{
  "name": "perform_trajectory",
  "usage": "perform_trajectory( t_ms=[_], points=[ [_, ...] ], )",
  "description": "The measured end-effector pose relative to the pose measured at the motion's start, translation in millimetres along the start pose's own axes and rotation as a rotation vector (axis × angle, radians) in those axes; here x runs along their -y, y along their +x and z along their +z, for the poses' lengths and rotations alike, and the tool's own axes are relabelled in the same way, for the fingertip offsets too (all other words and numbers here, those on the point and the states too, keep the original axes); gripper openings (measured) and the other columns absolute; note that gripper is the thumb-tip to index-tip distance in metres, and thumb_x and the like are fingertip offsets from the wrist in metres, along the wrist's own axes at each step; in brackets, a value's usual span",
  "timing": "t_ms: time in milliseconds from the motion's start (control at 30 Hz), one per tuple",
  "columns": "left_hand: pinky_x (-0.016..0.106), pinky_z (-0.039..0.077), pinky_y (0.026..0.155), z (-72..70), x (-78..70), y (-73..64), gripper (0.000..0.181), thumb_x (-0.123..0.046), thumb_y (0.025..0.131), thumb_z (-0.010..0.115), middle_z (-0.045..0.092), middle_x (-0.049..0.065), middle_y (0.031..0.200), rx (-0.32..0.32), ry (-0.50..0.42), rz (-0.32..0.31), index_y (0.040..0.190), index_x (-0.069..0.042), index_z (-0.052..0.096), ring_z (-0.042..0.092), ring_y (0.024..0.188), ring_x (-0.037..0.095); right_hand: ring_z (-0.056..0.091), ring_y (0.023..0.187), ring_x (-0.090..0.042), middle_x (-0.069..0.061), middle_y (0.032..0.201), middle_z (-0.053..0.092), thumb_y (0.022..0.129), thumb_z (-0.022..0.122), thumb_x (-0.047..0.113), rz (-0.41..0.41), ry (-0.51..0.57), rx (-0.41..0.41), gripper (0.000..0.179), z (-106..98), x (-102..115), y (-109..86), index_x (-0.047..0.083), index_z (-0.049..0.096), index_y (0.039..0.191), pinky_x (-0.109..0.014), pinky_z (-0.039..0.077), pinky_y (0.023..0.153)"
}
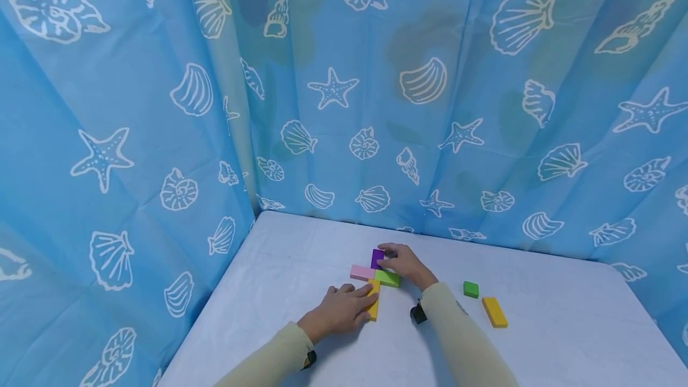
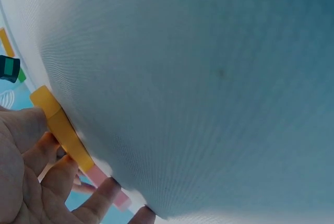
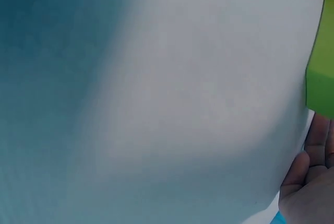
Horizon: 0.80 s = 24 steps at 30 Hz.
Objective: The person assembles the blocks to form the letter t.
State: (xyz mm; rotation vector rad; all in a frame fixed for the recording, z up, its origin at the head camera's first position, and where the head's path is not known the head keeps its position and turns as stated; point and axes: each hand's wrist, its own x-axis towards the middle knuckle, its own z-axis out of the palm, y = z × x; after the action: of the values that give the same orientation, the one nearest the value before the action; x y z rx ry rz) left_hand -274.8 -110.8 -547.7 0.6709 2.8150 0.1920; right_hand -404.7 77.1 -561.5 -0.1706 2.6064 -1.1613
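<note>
On the white table, my right hand (image 1: 404,263) pinches a small purple block (image 1: 378,258) between thumb and forefinger, at the back of a cluster of blocks. My left hand (image 1: 340,310) grips a long yellow block (image 1: 373,309), its thumb and fingers along it in the left wrist view. The far end of this yellow block meets a pink block (image 1: 362,273) and a lime green block (image 1: 388,279), which lie end to end. Only part of the lime green block (image 3: 321,72) shows in the right wrist view, above the right hand's curled fingers (image 3: 317,143).
To the right of the right forearm lie a small green block (image 1: 470,289) and another yellow block (image 1: 495,312). A blue curtain (image 1: 365,106) with white shell prints hangs behind and to the left of the table (image 1: 570,315).
</note>
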Motion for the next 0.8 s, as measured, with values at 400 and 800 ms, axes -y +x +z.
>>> perform_trajectory(
  t_ms=[400, 800],
  points=[
    [0.063, 0.038, 0.107, 1.6, -1.3, 0.7, 0.052, -0.048, 0.100, 0.052, 0.034, -0.013, 0.159, 0.006, -0.011, -0.011, 0.150, -0.039, 0.040, 0.044, 0.138, 0.029, 0.054, 0.124, -0.038, -0.015, 0.136, 0.059, 0.092, 0.070, 0.028, -0.072, -0.027, 0.007, 0.050, -27, -6, -16.2, 0.015, 0.057, 0.138, -0.055, 0.048, 0.100],
    [0.064, 0.037, 0.107, 2.5, -3.2, 0.7, 0.052, -0.047, 0.100, 0.051, 0.034, -0.012, 0.160, -0.003, -0.023, -0.012, 0.150, -0.039, 0.040, 0.044, 0.138, 0.030, 0.055, 0.121, -0.035, -0.016, 0.137, 0.057, 0.092, 0.070, 0.030, -0.069, -0.054, 0.003, 0.052, -70, -23, -42.2, 0.013, 0.056, 0.139, -0.055, 0.050, 0.098]
  ],
)
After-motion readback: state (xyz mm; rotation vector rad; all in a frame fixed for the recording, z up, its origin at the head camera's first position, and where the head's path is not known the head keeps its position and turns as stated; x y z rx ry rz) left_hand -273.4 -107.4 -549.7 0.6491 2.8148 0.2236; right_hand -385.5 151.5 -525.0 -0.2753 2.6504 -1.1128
